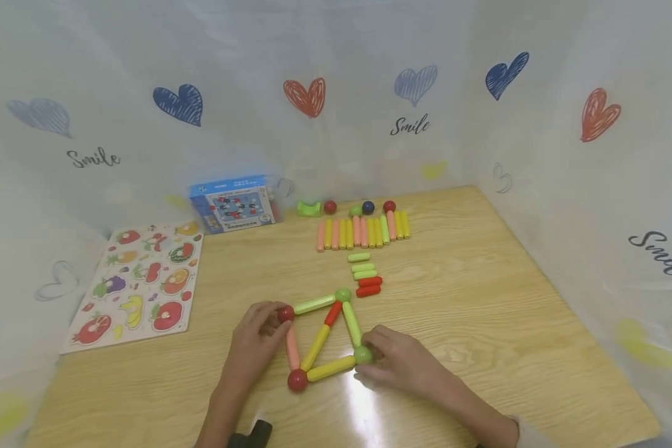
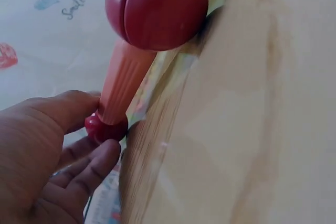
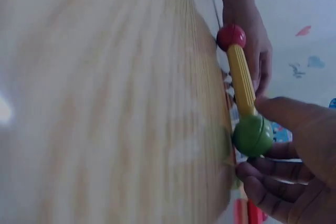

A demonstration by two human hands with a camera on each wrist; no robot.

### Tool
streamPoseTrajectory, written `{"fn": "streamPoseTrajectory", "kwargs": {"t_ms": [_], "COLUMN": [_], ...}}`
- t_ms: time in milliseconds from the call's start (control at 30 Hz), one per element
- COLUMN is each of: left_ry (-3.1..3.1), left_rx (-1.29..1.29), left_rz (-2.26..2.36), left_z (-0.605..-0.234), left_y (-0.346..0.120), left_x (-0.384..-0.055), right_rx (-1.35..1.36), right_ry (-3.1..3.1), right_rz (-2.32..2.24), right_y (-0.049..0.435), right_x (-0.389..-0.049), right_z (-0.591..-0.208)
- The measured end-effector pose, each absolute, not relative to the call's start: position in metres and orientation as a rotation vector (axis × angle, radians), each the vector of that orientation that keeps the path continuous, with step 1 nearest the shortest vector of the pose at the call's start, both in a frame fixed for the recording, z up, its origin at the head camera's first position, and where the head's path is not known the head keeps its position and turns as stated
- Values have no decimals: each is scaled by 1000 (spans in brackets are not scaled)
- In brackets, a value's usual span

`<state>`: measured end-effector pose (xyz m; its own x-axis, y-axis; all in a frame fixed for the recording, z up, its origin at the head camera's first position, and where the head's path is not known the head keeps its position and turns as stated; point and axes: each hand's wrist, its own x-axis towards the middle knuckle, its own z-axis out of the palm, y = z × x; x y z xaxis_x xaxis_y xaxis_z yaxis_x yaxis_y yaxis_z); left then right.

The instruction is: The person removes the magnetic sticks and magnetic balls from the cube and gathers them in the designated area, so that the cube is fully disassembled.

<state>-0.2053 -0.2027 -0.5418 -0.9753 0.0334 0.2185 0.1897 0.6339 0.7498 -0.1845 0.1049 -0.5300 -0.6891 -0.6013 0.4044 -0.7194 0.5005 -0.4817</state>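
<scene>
Flat on the table lies a four-sided frame of coloured rods joined by balls, crossed by a diagonal of one yellow rod (image 1: 316,347) and one red rod (image 1: 333,313). My left hand (image 1: 256,339) grips the red ball (image 1: 285,313) at its far left corner, where a pink rod (image 2: 126,77) and a light green rod (image 1: 314,304) meet. At the right corner, my right hand (image 1: 401,361) holds a green ball (image 3: 253,136) between thumb and fingers, beside a yellow rod (image 3: 241,80). Another red ball (image 1: 297,380) forms the near corner; a green ball (image 1: 343,295) forms the far one.
Behind the frame lie short green and red rods (image 1: 369,290), then a row of pink, yellow and green rods (image 1: 364,233) with several balls. A blue box (image 1: 235,205) stands at the back left, near a fruit-picture board (image 1: 137,283). A printed curtain (image 1: 358,143) surrounds the table.
</scene>
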Motion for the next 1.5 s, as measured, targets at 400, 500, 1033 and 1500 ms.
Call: {"fn": "streamPoseTrajectory", "kwargs": {"t_ms": [400, 500, 1033, 1500], "left_ry": [-2603, -2596, -2612, -2594], "left_rx": [-92, -78, -66, -74], "left_rz": [-1374, -1394, -1391, -1383], "left_z": [-545, -545, -550, -550], "left_y": [-206, -205, -211, -208], "left_x": [-211, -211, -210, -207], "right_rx": [682, 641, 754, 596], "right_ry": [-2723, -2747, -2626, -2626], "right_rz": [1208, 1218, 1388, 1293], "right_y": [78, 80, 100, 170], "right_x": [-177, -177, -188, -297], "right_z": [-550, -548, -542, -483]}}
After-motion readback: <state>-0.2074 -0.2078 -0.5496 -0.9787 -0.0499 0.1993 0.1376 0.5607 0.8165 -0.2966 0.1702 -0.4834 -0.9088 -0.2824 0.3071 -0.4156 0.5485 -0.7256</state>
